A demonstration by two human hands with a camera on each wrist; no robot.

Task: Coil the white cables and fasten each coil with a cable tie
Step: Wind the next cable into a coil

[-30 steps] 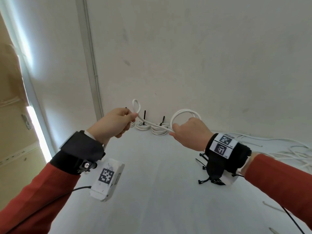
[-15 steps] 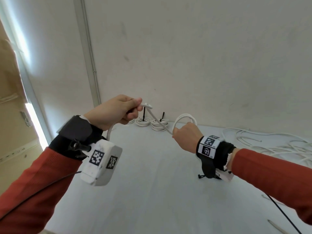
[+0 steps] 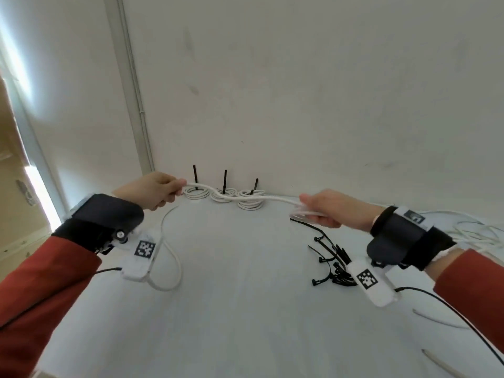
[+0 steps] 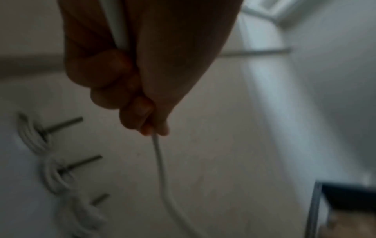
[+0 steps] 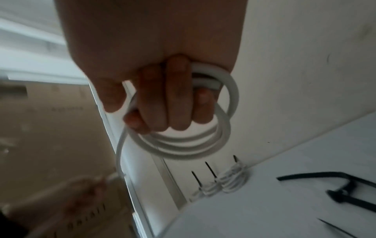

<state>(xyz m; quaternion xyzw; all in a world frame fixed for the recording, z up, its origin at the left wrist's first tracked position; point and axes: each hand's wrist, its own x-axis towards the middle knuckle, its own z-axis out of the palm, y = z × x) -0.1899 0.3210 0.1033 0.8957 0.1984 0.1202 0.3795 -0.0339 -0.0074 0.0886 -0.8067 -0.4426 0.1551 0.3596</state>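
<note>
Well, the right hand [image 5: 154, 67] has its fingers curled tight through a coil [image 5: 183, 148] of a few loops, and the left hand [image 3: 152, 190] is closed in a fist round the same white cable [image 3: 275, 199], which runs straight from hand to hand above the table [image 3: 245, 323]. From the left fist the cable drops in a big loop onto the table on the left. Far off by the wall [image 3: 300, 91] sit three tied coils [image 3: 249, 205] in a row, black cable ties [image 3: 334, 257] lie in a heap on the right, and loose white cables [image 3: 480, 233] lie farther right.
</note>
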